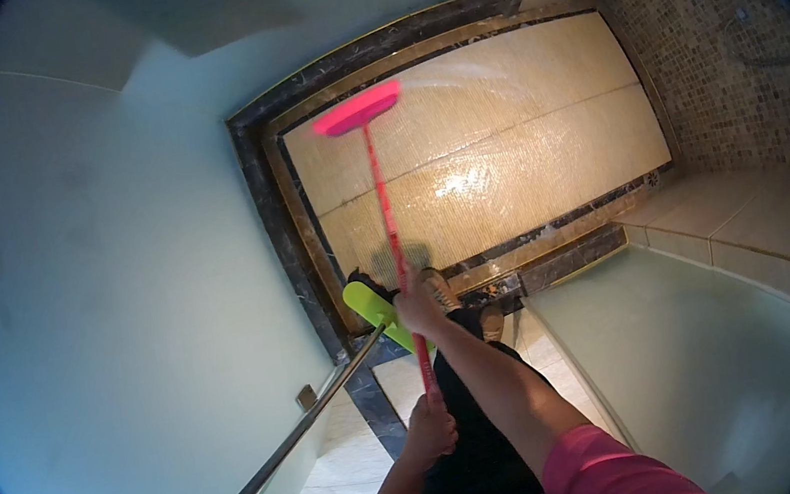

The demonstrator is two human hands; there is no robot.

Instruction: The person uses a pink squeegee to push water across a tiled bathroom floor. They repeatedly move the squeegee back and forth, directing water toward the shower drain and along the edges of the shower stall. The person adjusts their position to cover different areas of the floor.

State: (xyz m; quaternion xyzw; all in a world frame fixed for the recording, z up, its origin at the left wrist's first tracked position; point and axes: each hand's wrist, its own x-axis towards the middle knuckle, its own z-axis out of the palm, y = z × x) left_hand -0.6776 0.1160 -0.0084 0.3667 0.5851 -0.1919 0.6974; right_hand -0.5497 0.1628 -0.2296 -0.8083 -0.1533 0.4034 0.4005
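Observation:
A pink push broom (360, 109) rests its wide head on the wet ribbed tile floor (546, 135), toward the far left of the shower area. Its red-pink handle (382, 196) runs back toward me. My right hand (419, 309) grips the handle partway along. Lower down, my left hand (430, 430) is closed around the near end of the same handle. The bristles are mostly hidden under the head. Just left of my right hand stands a lime-green flat head (366, 302) on a metal pole (300, 431), partly covered by that hand.
Frosted glass panels stand at the left (107, 302) and lower right (689, 342). Dark marble curbs (281, 248) border the shower floor. A tiled ledge (738, 206) and a mosaic wall (686, 54) are on the right. My shoes (439, 290) are at the threshold.

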